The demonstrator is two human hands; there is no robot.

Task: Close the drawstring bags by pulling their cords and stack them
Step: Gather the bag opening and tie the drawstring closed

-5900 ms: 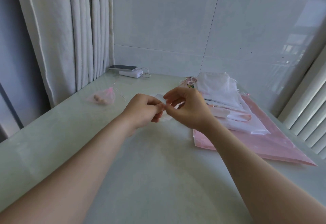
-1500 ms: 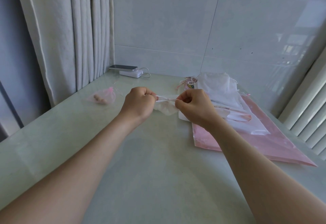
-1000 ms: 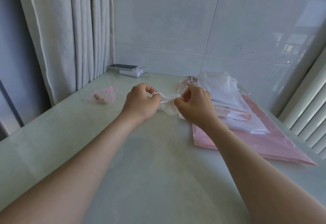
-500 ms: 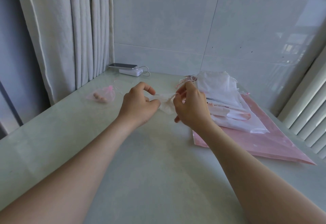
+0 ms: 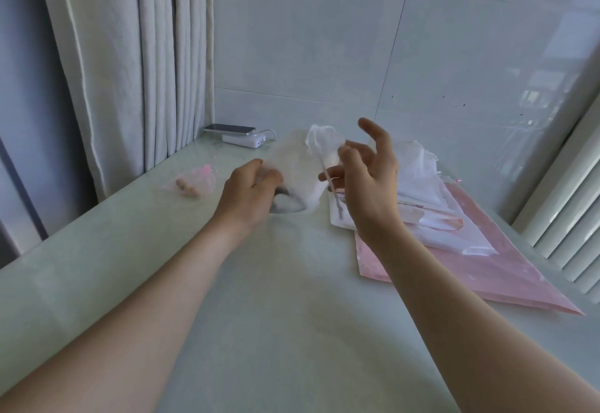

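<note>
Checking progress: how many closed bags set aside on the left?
1: a pink bag on the table near the curtain. The left hand holds a white bag, blurred.

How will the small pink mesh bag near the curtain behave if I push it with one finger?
The pink mesh bag looks sheer and slumps flat on the table, so it would probably crumple rather than slide stiffly. The small beige pieces inside may shift or roll within it. It seems light.

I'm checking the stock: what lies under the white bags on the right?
A pink sheet lies under the white bags, flat on the table. Its near edge and right corner show; the part beneath the pile is covered.
</note>
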